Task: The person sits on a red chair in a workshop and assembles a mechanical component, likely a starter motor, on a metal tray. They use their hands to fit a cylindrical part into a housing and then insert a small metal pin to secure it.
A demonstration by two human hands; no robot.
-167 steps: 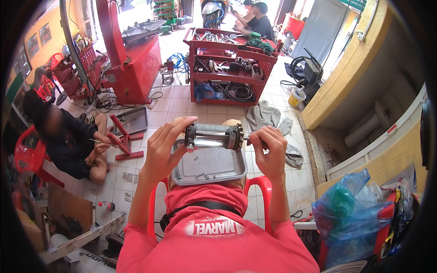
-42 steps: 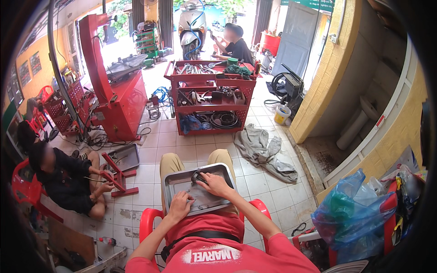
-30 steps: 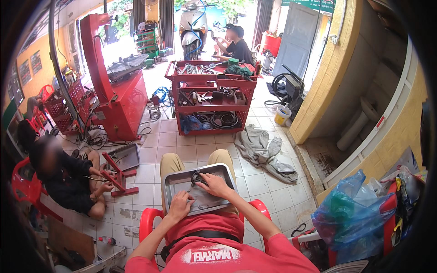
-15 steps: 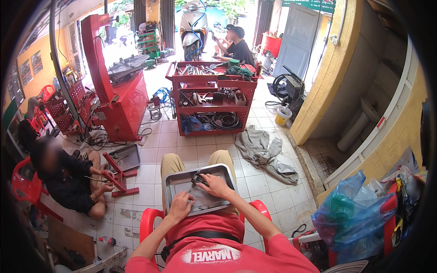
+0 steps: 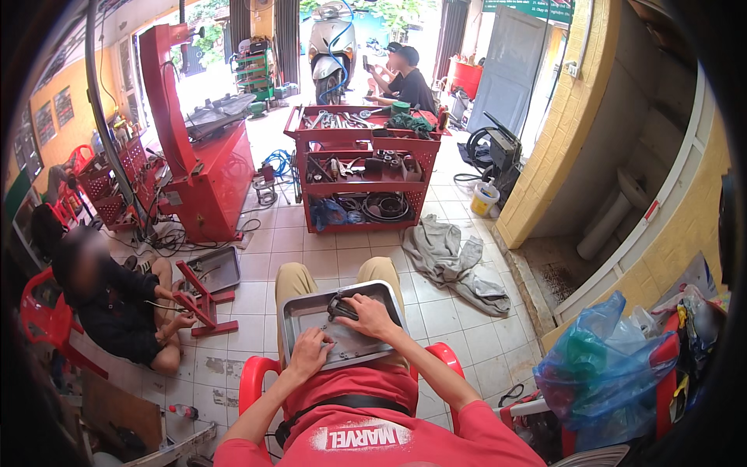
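A grey metal tray point(image 5: 306, 314) rests across my lap. Inside it, my right hand point(image 5: 369, 317) is closed round a dark metal part point(image 5: 338, 305), perhaps a brake caliper, near the tray's far middle. My left hand point(image 5: 310, 352) lies over the tray's near left side, fingers bent together at the tray bottom. Whatever its fingertips hold, if anything, is too small to make out. A few tiny pieces lie on the tray bottom beside those fingertips.
Ahead stands a red tool cart point(image 5: 366, 187) loaded with wrenches and parts. A grey cloth point(image 5: 455, 265) lies on the floor to the right. At left, a seated person point(image 5: 117, 303) handles a red stand point(image 5: 204, 305). Blue plastic bags point(image 5: 599, 358) are at the near right.
My right hand and the dark metal part have shifted very slightly in the tray. My left hand stays nearly where it was.
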